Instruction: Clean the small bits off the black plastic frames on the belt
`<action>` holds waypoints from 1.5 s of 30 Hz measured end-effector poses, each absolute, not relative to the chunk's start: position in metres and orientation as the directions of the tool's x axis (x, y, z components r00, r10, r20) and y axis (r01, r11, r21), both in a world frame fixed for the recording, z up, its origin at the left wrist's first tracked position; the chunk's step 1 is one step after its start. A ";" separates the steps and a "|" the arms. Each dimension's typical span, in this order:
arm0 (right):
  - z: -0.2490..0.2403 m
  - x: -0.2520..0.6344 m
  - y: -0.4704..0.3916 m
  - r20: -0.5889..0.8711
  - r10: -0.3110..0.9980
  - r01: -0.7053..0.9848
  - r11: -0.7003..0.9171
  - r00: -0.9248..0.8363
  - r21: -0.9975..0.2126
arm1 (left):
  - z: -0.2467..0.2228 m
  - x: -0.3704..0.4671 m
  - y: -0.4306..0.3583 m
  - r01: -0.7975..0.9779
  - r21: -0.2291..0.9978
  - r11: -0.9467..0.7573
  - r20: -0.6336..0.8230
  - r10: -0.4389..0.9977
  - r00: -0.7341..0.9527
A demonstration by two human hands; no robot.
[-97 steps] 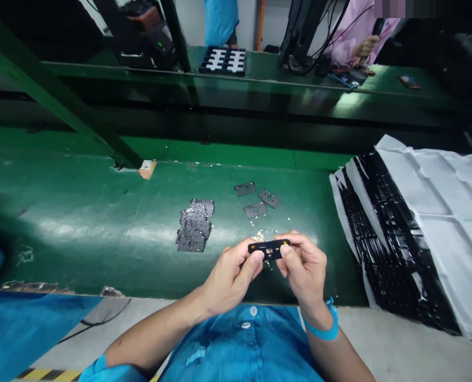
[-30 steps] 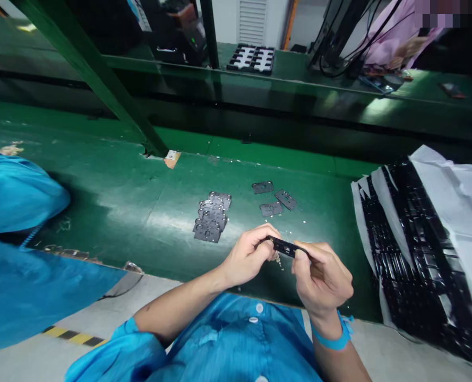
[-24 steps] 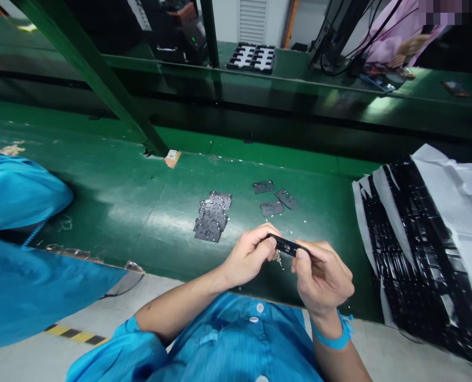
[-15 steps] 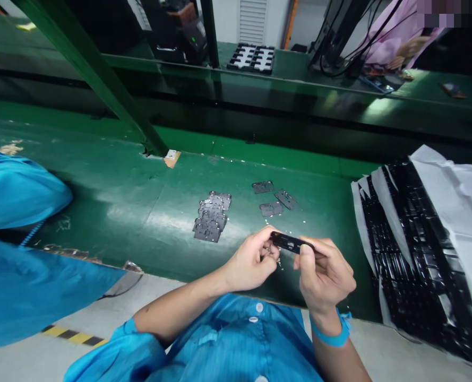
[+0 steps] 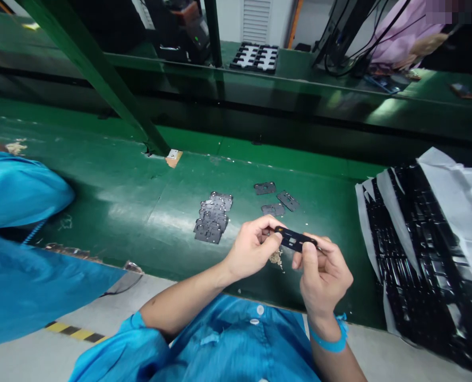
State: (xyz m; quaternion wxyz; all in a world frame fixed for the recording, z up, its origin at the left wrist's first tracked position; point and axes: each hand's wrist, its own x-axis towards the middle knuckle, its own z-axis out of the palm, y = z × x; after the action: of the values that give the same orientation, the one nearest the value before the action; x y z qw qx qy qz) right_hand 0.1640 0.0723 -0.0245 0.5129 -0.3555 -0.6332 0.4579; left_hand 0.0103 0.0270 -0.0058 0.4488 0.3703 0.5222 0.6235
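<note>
A small flat black plate (image 5: 295, 240) with cut-outs is held up over the front of the green table. My left hand (image 5: 255, 245) pinches its left end between thumb and fingers. At its right end, my right hand (image 5: 323, 270) grips it, thumb on the near face. Beneath them lies a small heap of beige bits (image 5: 276, 258), partly hidden by my left hand. Beyond my hands are three loose black plates, one of them tilted (image 5: 288, 200). To the left, several similar plates overlap in a pile (image 5: 212, 217).
Black plastic trays with white sheets (image 5: 422, 239) stand at the right. A green post (image 5: 112, 90) slants down to the table (image 5: 132, 185). A neighbour's blue sleeve (image 5: 24, 185) is at the left. On the far bench are a white-and-black tray (image 5: 255, 57) and a person in pink.
My left thumb has come onto the plate's left end, and the plate's face has turned more toward me. More of the beige heap shows. The view has shifted slightly.
</note>
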 end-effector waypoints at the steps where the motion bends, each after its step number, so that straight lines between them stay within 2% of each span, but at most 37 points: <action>1: -0.026 0.164 0.070 0.346 0.913 -0.008 0.353 -0.218 -0.936 | -0.007 0.012 0.028 -0.194 0.980 -0.054 -0.015 0.942 -0.337; 5: -0.029 0.163 0.066 0.402 0.892 0.024 0.415 -0.206 -0.909 | -0.011 0.014 0.028 -0.265 0.962 -0.066 -0.030 0.939 -0.342; 11: -0.026 0.160 0.067 0.315 0.929 0.029 0.326 -0.194 -0.945 | -0.015 0.013 0.019 -0.338 0.936 -0.098 -0.003 0.958 -0.287; 20: -0.024 0.157 0.063 0.290 0.932 0.001 0.298 -0.218 -0.955 | -0.018 0.012 0.019 -0.325 0.944 -0.056 -0.059 0.940 -0.336; 32: -0.027 0.159 0.061 0.291 0.917 0.005 0.303 -0.272 -0.953 | -0.016 0.011 0.018 -0.317 0.941 -0.115 -0.019 0.921 -0.389; 36: -0.028 0.160 0.058 0.346 0.890 0.058 0.379 -0.296 -0.924 | -0.021 0.011 0.019 -0.379 0.919 -0.111 -0.056 0.913 -0.404; 40: -0.027 0.162 0.057 0.450 0.826 0.131 0.515 -0.338 -0.847 | -0.019 0.013 0.020 -0.499 0.866 -0.036 -0.198 0.892 -0.407; 42: -0.022 0.162 0.060 0.375 0.843 0.114 0.447 -0.387 -0.887 | -0.015 0.014 0.018 -0.520 0.854 0.008 -0.260 0.873 -0.413; 45: -0.014 0.163 0.067 0.134 0.863 0.030 0.169 -0.488 -0.985 | -0.008 0.014 0.010 -0.403 0.915 0.033 -0.228 0.864 -0.448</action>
State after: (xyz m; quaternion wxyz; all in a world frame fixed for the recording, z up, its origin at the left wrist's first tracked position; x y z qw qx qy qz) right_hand 0.1628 0.0668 -0.0136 0.3785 -0.3358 -0.6644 0.5500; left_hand 0.0138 0.0098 -0.0077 0.4791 0.2155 0.5357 0.6611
